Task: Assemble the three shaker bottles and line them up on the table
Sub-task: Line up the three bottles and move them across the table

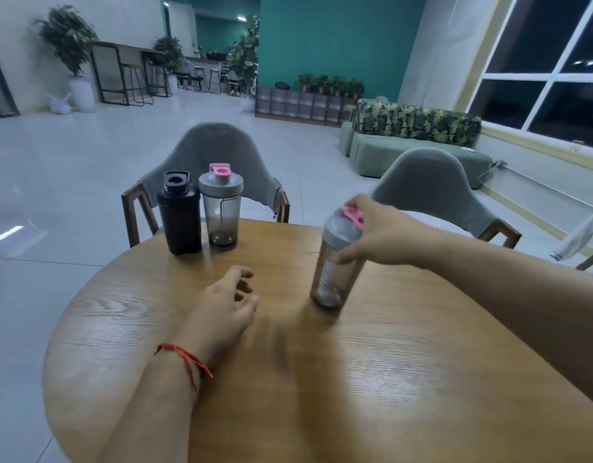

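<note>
Two shaker bottles stand side by side at the far edge of the round wooden table [405, 379]: a black one [181, 217] with a black lid on the left, and a clear one [221, 212] with a grey lid and pink cap just right of it. A third clear bottle [335, 265] with a grey lid and pink cap is tilted, its base near the table to the right of centre. My right hand [382, 233] grips it at the lid. My left hand [226, 305] rests on the table with loosely curled fingers, holding nothing, left of the tilted bottle.
Two grey chairs with wooden arms [215, 158] [432, 185] stand behind the table's far edge. Beyond lie a pale tiled floor, a green sofa [405, 142] on the right and plants by the teal wall.
</note>
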Motion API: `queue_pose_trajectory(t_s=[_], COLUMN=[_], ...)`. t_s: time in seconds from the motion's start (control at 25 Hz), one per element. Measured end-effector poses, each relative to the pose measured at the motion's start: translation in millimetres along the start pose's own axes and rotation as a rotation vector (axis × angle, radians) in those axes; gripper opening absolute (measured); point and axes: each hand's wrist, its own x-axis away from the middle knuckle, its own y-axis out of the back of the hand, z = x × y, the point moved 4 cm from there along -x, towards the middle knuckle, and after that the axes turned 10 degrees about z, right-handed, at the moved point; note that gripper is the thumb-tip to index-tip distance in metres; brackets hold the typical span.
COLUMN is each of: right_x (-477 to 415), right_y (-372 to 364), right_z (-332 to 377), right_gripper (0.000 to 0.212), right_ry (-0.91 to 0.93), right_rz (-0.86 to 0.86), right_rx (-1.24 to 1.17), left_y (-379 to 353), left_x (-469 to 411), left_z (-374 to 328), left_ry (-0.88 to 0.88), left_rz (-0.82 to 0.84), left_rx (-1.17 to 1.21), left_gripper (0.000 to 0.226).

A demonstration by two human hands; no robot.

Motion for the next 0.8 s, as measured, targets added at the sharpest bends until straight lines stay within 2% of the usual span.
queue_pose_trajectory(t_s=[0.12,0.24,0.48,0.8], right_x=[-59.3,-125.4,-215.2,-251.8], right_y=[9.5,5.6,-19.9,-18.8], right_z=[32.0,64.0,78.9,84.9], right_gripper=[0.09,0.089,0.091,0.103], right_ry=[0.113,0.189,0.146,0.149], right_rz=[-0.113,-0.163,-0.148,-0.135], right_rx=[-0.067,-0.035,-0.036,-0.022], left_y=[11.9,17.3,8.9,4.4], left_x=[-3.0,-3.0,-11.2,-14.4], left_z=[14.6,24.9,29.8,31.2], left_ry=[0.048,0.092,0.112,0.099], left_rz=[-0.052,-0.126,-0.151,-0.151], left_rx=[0.053,0.101,0.119,0.165], left_gripper=[0.044,0.04,0.037,0.033])
